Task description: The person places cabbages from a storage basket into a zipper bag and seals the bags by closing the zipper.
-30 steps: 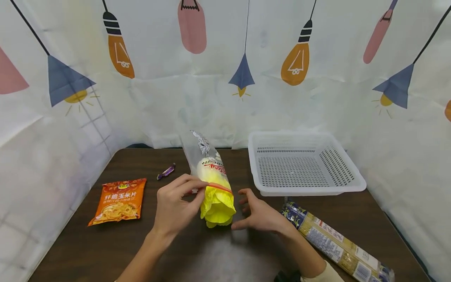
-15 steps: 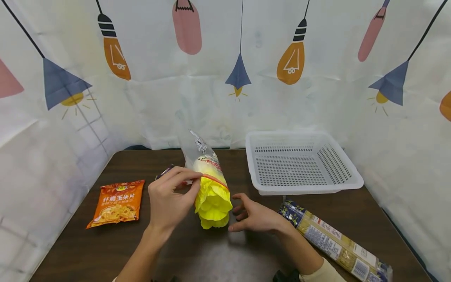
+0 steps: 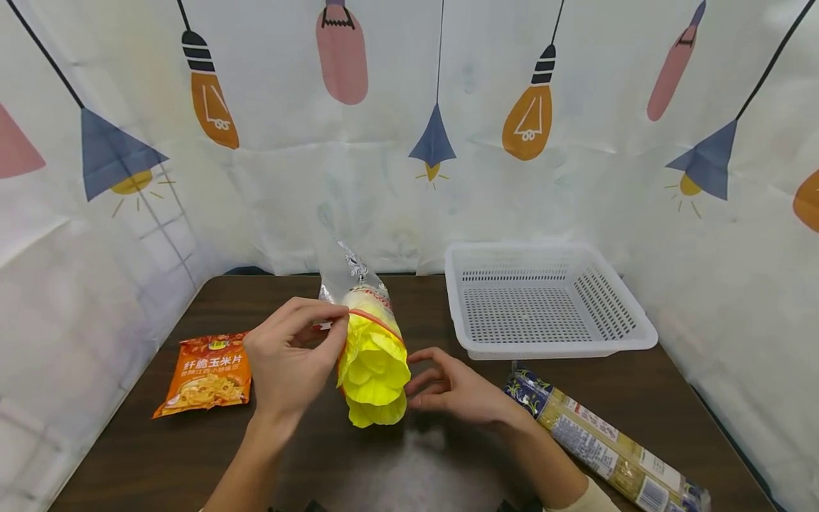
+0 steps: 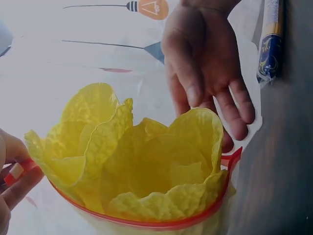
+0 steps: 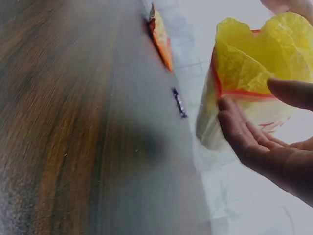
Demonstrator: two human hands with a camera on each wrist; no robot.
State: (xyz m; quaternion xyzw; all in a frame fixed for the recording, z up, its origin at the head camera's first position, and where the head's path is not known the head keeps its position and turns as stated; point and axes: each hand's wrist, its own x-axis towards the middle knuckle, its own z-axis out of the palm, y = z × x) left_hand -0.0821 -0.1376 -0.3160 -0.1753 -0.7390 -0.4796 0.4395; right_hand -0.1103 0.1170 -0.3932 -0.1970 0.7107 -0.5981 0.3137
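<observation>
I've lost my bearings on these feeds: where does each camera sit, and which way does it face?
Head: on the head, looking forward and down at the table; shows both forearms, left hand and right hand.
Left wrist: beside the cabbage, facing its leafy end; shows left fingertips and the right hand.
Right wrist: low over the table, facing left; shows right fingers.
All share the cabbage.

Orange snack packet [image 3: 206, 375] printed with Chinese characters 纤脆玉米片, noodle pack [image 3: 608, 448] bearing a barcode, its lettering unreadable

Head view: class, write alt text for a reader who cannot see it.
The left hand pinches a bagged yellow cabbage above a dark table; the open right hand waits beside it, near a white basket.
</observation>
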